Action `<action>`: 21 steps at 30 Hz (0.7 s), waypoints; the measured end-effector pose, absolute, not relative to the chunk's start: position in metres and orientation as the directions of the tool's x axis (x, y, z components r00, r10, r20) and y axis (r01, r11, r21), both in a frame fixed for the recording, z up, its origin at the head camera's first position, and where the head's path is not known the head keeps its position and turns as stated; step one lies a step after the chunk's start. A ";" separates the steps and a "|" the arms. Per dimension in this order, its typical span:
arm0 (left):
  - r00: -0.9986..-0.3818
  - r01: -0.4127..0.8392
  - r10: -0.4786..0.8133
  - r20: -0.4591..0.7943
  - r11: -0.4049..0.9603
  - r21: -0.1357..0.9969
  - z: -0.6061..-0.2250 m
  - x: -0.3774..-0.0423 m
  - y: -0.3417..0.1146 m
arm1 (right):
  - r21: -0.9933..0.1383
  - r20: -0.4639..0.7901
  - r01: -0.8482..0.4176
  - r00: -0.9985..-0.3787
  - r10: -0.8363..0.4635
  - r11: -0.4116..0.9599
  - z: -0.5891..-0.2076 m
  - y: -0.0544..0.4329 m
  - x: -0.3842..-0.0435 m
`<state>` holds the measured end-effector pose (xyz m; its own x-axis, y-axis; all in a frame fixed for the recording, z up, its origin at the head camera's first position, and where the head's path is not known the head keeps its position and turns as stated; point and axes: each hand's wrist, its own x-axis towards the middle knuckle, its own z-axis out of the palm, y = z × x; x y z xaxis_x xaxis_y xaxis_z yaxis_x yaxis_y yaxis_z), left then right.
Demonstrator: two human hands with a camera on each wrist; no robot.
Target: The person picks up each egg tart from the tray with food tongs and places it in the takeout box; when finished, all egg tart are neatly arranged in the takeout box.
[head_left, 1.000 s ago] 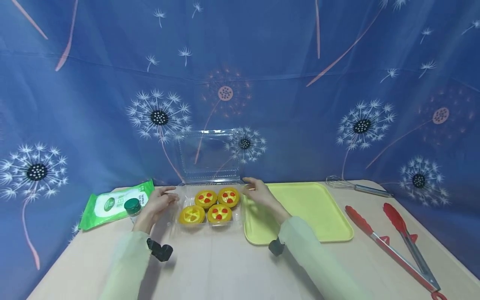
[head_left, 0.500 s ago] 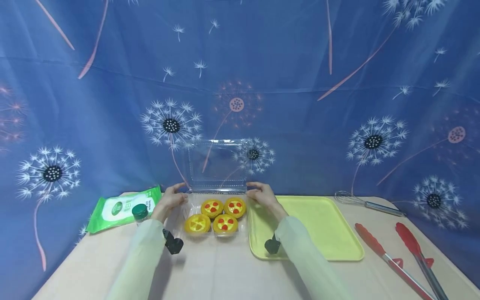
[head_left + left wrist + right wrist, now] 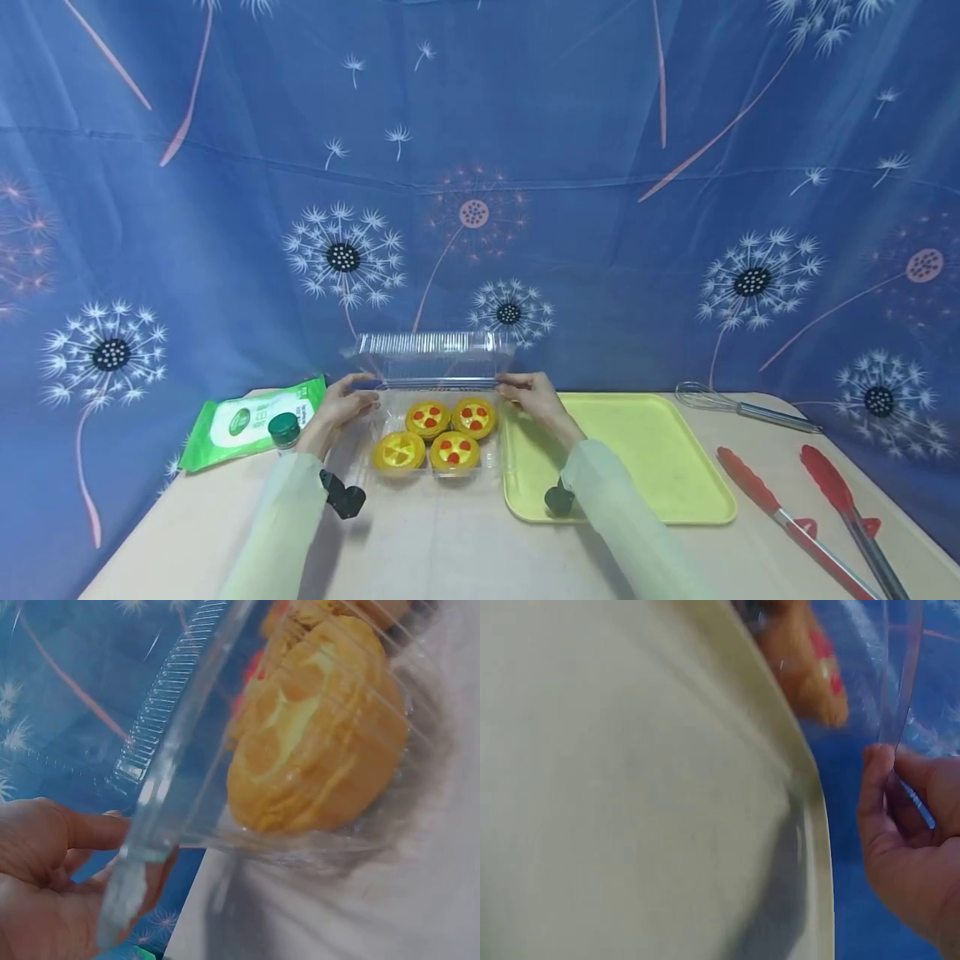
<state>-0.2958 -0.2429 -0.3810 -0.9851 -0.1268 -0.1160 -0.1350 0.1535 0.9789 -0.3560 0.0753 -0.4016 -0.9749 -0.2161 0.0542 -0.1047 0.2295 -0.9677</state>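
A clear plastic clamshell container (image 3: 489,460) on the table holds several yellow egg tarts (image 3: 455,451), most with red pieces on top. Its hinged lid (image 3: 427,343) leans forward over the back of the box, partly lowered. At the back left corner my left hand (image 3: 345,408) pinches the clear plastic edge; the left wrist view has this edge between thumb and fingers, beside a tart (image 3: 322,735). My right hand (image 3: 536,404) grips the opposite side of the lid, its thumb and fingers closed on the rim in the right wrist view.
A yellow tray (image 3: 630,467) lies right of the container, under my right forearm. Farther right are a whisk (image 3: 738,407) and red-tipped tongs (image 3: 795,525). On the left stand a green-capped bottle (image 3: 284,429) and a green wipes pack (image 3: 251,421). A blue curtain (image 3: 600,250) hangs behind.
Both hands have closed in on the container's back corners. The lid, upright before, has tipped forward and down. The head view has shifted slightly.
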 end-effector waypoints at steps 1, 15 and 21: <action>-0.985 -0.136 -0.132 -0.115 0.165 0.977 -0.381 -0.294 -0.244 | -0.964 0.052 -0.110 -0.971 -0.232 0.242 -0.402 0.077 -0.357; -0.984 -0.151 -0.100 -0.147 0.041 0.988 -0.390 -0.286 -0.248 | -0.963 0.021 -0.111 -0.939 -0.342 0.245 -0.401 0.083 -0.363; -0.983 -0.114 -0.162 -0.083 0.192 0.975 -0.390 -0.283 -0.246 | -0.953 0.028 -0.119 -0.950 -0.312 0.277 -0.398 0.082 -0.355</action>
